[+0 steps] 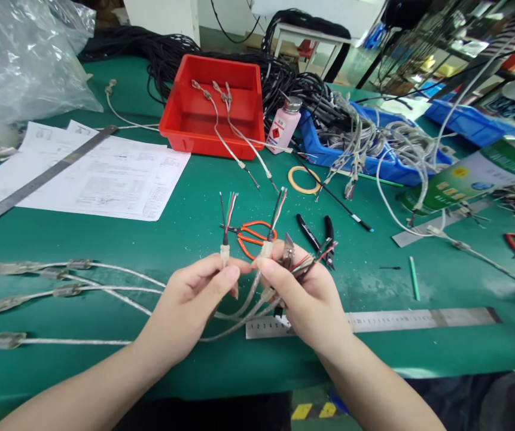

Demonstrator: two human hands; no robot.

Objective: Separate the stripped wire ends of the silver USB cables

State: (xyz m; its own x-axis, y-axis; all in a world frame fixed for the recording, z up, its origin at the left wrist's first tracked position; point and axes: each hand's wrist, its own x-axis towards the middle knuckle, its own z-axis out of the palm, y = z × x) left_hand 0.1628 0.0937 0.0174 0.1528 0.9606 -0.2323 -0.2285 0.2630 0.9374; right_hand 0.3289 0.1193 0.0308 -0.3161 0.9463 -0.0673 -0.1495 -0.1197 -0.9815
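My left hand [206, 284] pinches a clear-jacketed cable [225, 254] just below its stripped end, where thin red, white, green and black wires fan upward. In my right hand [304, 293] several similar cables are gripped, one with its stripped wires [277, 209] standing upright beside the first. A small pointed metal blade [288, 248] shows among the right fingers; how it is held is partly hidden. The cables' USB-type plugs and clear ferrite lumps [6, 340] trail to the left on the green mat. Orange-handled pliers [257, 224] lie behind my hands, with black cutters [308, 230] to the right.
A steel ruler [392, 321] lies in front, partly under my right hand. Farther back are a red bin [215, 146] with cables, a pink bottle [284, 126], a tape ring [297, 187] and a blue tray [313, 149]. Papers [118, 185] under a metal strip [42, 179] lie left; a green can [477, 173] stands right.
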